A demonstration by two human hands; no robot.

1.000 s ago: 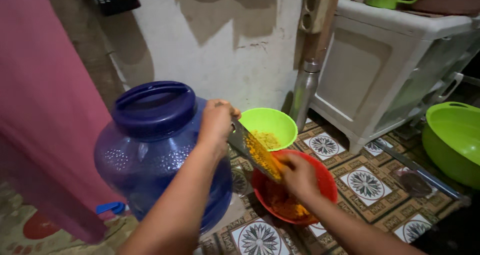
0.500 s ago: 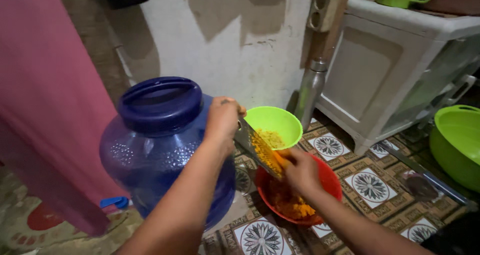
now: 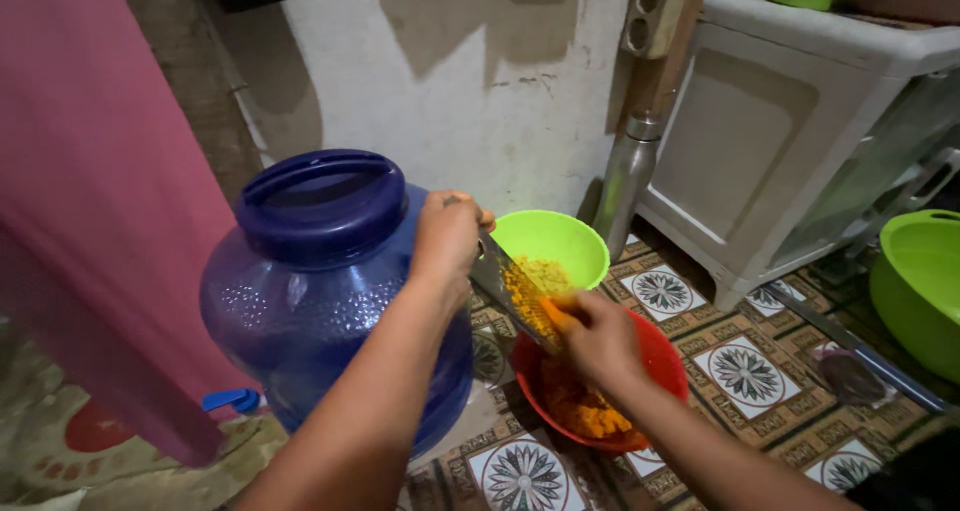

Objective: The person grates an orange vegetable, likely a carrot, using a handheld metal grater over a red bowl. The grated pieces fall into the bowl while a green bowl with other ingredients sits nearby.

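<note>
Grater [image 3: 510, 289], flat metal, tilted, coated with orange-yellow shreds, gripped at its upper end by left hand [image 3: 447, 239], fingers wrapped tight around it. Lower end slanting down over red bowl [image 3: 665, 351]. Right hand [image 3: 597, 336] pressed against grater face, fingertips pinched on small orange piece [image 3: 556, 309], mostly hidden. Orange gratings heaped in red bowl below that grip. Just beyond grater, lime-green bowl [image 3: 565, 233] with yellow shreds inside. Left of gripping hand, large blue water jug [image 3: 320, 291], touching forearm. Underneath, patterned floor mat [image 3: 745, 371] with flower tiles. Behind, white plastered wall [image 3: 480, 91], steel bottle [image 3: 625, 186], white plastic cabinet [image 3: 780, 141], pink curtain [image 3: 90, 221] far left.
</note>
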